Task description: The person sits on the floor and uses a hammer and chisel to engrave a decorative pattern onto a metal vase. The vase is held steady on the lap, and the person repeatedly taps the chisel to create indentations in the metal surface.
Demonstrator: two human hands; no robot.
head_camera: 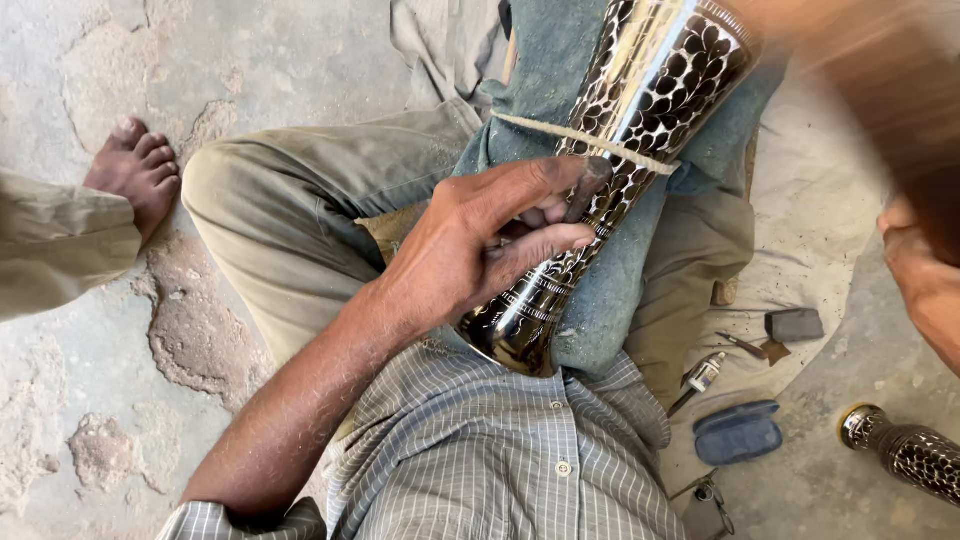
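Here the concrete floor [60,400], cracked and patchy, fills the left of the view, and a bare foot [135,170] rests on it near the top left beside a khaki-clad leg. The person sits with their own khaki trouser leg [300,200] bent across the middle and a checked shirt [500,460] filling the bottom centre.

A teal cloth pad [600,300] lies over the lap, and on it rests the tall metal vase [640,110], shiny and covered in a dark engraved leaf pattern. It lies tilted, its narrow banded end down against the shirt and its wide body running up to the top right. A pale cord [590,138] crosses the vase and the pad, binding them together.

The left hand [480,245] lies on the vase's narrowing part, the fingers half curled with the forefinger stretched out along the metal and the thumb pressed below it; it steadies rather than wraps the vase. The right hand [925,275] sits at the right edge, heavily blurred, closed round a blurred brown shaft [880,90] that reaches up to the top; what tool it is I cannot tell.

On the floor to the right lie a second patterned metal piece [905,450], a blue case [738,432], a small dark block [795,324] and a little metal bottle [703,374].
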